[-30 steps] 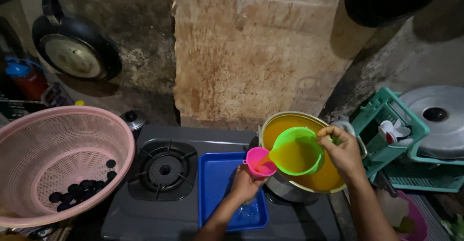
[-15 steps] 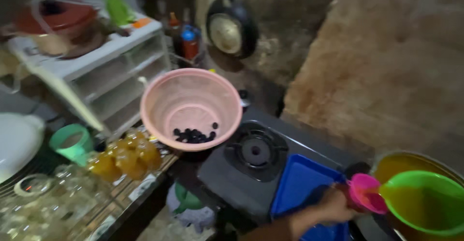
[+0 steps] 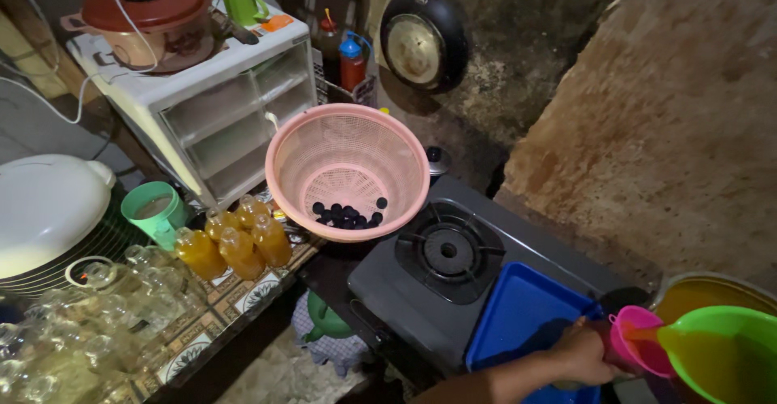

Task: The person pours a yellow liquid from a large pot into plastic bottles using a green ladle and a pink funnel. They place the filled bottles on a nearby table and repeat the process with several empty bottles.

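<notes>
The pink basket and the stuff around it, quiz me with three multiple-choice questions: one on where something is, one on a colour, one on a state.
1. Where are the small dark round pieces?
A. in the pink basket
B. on the blue tray
C. on the gas burner

2. What colour is the funnel at the left hand?
A. white
B. pink
C. black

3. What state are the small bottles left of the basket in?
A. lying empty
B. broken
C. standing, filled with amber liquid

Answers:
1 A, they lie on the basket's bottom.
2 B, the funnel is bright pink, with a green jug tipped at it.
3 C, they stand upright and look yellow-orange throughout.
</notes>
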